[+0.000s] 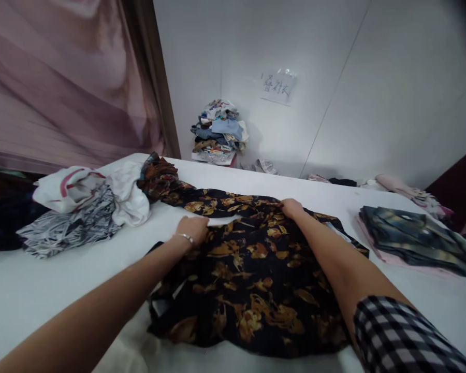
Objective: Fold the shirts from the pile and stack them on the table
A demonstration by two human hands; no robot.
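Observation:
A black shirt (pixel 256 280) with a golden-brown flower print lies spread on the white table in front of me. My left hand (pixel 194 230) has its fingers curled onto the shirt's upper left part, beside a gap where white tabletop shows. Further up and to the right, my right hand (pixel 292 208) pinches the fabric along the top edge. One long strip of the shirt, seemingly a sleeve, stretches left toward a bunched brown and red patterned cloth (pixel 161 178). Most of my fingertips are hidden by my hands and the fabric.
At left are heaped a white garment (pixel 70 189) with red trim and a grey-white patterned one (pixel 77 223). Folded dark clothing (pixel 415 235) sits on pink fabric at right. Behind the table (pixel 225 178) rises a stack of clothes (pixel 219 132); a handwritten sheet (pixel 277 87) hangs on the wall.

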